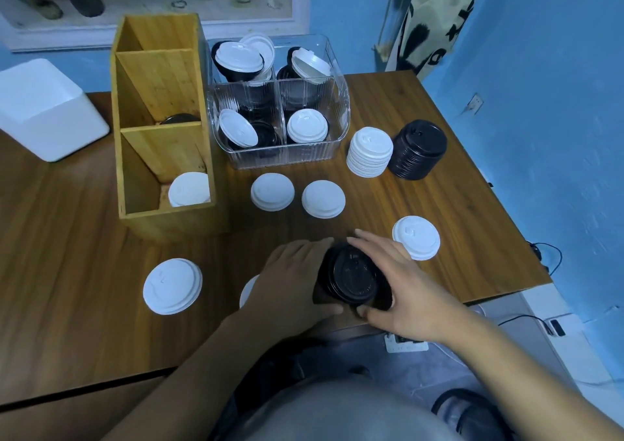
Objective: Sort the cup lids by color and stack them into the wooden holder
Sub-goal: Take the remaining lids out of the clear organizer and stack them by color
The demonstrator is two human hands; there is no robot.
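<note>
- Right now your left hand and right hand both cup the black stack. Your fingers curl round its sides and your thumbs sit at the near edge.
- The stack is to the right of the wooden holder and nearer you than its front wall.
- Expect it to be light: these look like thin moulded plastic lids, nested together. Weight shouldn't trouble you, but the stack could fan apart if tipped.
- The plastic looks smooth and a little springy, so a hard squeeze may flex the rims and pop lids loose. Press gently and evenly on opposite sides, low down, with a finger over the top lid.
- The holder's middle compartment shows a black lid, and its nearest one a white lid. So the middle one is probably your target.
- Lower the stack in upright, as the walls look close to lid width.
</note>
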